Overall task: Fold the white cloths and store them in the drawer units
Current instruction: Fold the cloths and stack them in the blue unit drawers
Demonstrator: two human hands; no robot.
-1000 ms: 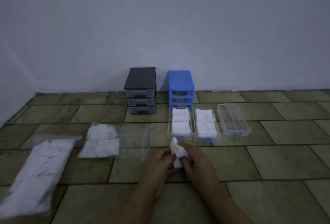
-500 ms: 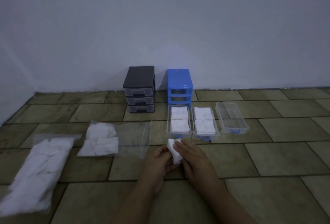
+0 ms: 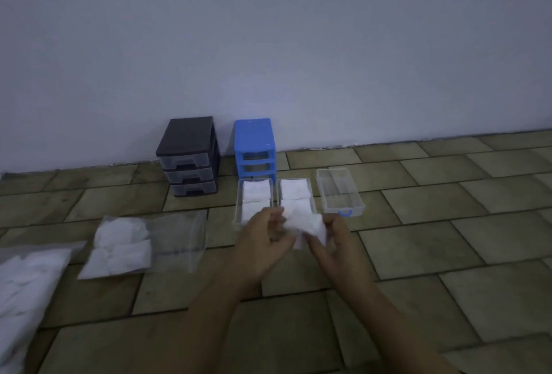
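At the far left of my view a clear plastic bag of white cloths (image 3: 24, 293) lies on the tiled floor (image 3: 448, 254), cut off by the frame edge. Just right of it lies a second clear bag (image 3: 143, 243), white cloths bunched in its left half. Behind, against the wall, stands the black drawer unit (image 3: 188, 155) with its three drawers in, and beside it the blue drawer unit (image 3: 254, 145), its slots open. In front of the blue unit three clear drawers sit side by side on the floor: the left drawer (image 3: 239, 209) and middle drawer (image 3: 310, 194) each hold folded white cloths; the right drawer (image 3: 340, 194), with a blue handle, looks bare. Over the first two, my left hand (image 3: 263, 239) and right hand (image 3: 337, 239) both pinch one white cloth (image 3: 304, 223) between them, fingers curled on its edges, held above the floor.
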